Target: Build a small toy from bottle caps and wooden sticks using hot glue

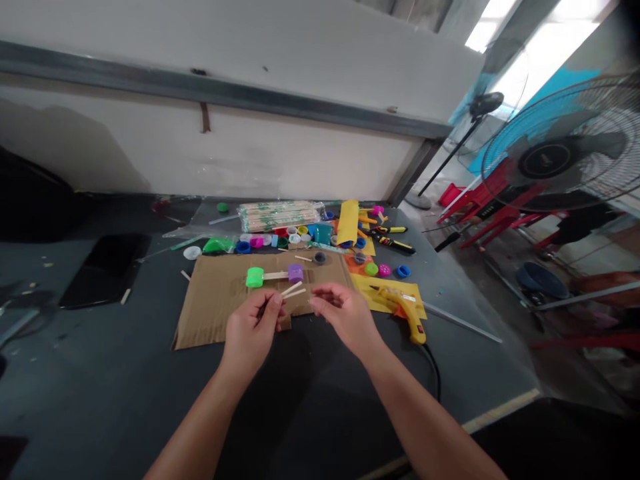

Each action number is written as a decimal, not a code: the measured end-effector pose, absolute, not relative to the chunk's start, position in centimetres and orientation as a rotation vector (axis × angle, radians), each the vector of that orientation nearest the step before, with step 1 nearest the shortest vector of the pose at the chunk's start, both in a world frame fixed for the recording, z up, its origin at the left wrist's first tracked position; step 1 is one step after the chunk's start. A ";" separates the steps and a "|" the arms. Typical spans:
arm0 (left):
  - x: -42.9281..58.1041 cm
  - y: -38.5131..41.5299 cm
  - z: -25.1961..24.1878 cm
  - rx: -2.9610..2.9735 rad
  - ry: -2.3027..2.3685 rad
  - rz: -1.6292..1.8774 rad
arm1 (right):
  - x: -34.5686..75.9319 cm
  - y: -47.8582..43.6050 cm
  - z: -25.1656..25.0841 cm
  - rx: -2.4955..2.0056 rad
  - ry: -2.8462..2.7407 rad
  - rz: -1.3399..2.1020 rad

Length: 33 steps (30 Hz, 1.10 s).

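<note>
Between the thumb and fingers of my left hand are two short wooden sticks, their free ends pointing right. My right hand is just right of the stick ends, apart from them, with thumb and fingertips pinched together. Whether something tiny is in that pinch I cannot make out. Both hands hover over the near edge of a brown cardboard sheet. On the cardboard, a green bottle cap and a purple bottle cap sit at either end of a flat wooden stick.
A yellow glue gun with a black cord lies right on yellow paper. Behind the cardboard are a plastic-wrapped stick bundle, several coloured caps and yellow-black tools. A dark phone-like slab is left; a fan stands right.
</note>
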<state>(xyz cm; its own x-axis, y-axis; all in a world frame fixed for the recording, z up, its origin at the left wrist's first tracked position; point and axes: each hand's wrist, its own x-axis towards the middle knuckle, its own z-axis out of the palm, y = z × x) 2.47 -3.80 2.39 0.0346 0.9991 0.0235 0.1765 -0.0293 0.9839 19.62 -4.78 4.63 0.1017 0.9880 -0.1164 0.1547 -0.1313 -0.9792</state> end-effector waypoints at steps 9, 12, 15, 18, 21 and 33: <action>2.8 -3.9 2.2 1.570 1.317 0.949 | 18.6 -4.6 3.2 -1.215 -0.907 1.265; 2.8 -3.9 2.3 1.614 1.328 0.916 | 18.7 -4.8 3.0 -1.217 -0.940 1.236; 2.7 -3.9 2.4 1.653 1.336 0.900 | 18.7 -4.8 2.7 -1.216 -0.964 1.222; 2.6 -3.9 2.4 1.701 1.339 0.875 | 18.8 -4.7 2.6 -1.214 -0.973 1.211; 2.4 -3.9 2.5 1.746 1.344 0.866 | 18.9 -4.7 2.6 -1.205 -0.967 1.215; 2.2 -3.9 2.3 1.768 1.373 0.822 | 18.8 -4.8 2.7 -1.230 -0.969 1.182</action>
<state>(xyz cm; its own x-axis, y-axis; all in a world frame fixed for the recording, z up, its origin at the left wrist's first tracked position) 2.21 -3.88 2.32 0.2222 0.9739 0.0461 0.5001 -0.1544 0.8521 18.83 -4.81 2.69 0.1613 0.9847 -0.0653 -0.1295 -0.0444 -0.9906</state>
